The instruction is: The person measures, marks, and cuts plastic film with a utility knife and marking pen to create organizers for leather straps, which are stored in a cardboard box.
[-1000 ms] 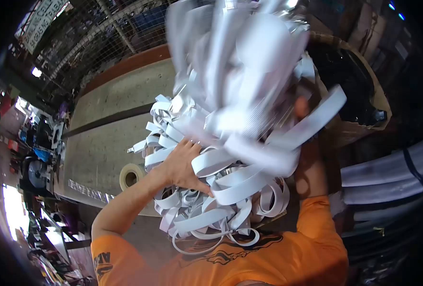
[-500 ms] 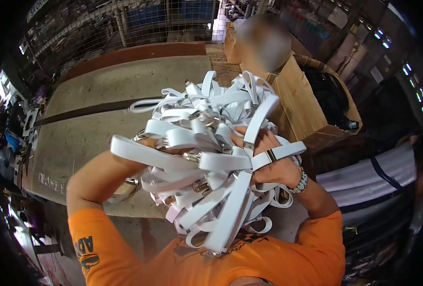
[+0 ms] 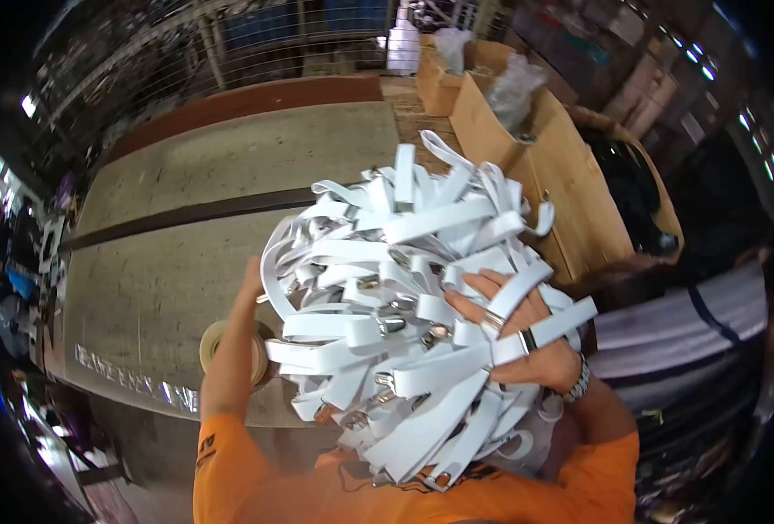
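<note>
At the near side of the counter (image 3: 160,271), white straps (image 3: 439,220) with metal clips (image 3: 393,325) lay in one tangled heap, loose and unsorted as far as showed, its lower end against the shirt (image 3: 238,472). The right hand (image 3: 540,345) rested on them with fingers spread, unclenched, straps crossing it. The left hand (image 3: 254,273) reached the heap's left edge, mostly hidden; its grip could not be told. Tape (image 3: 209,345) sat by the left forearm. A box (image 3: 570,196) crowded the right; more room lay leftward.
</note>
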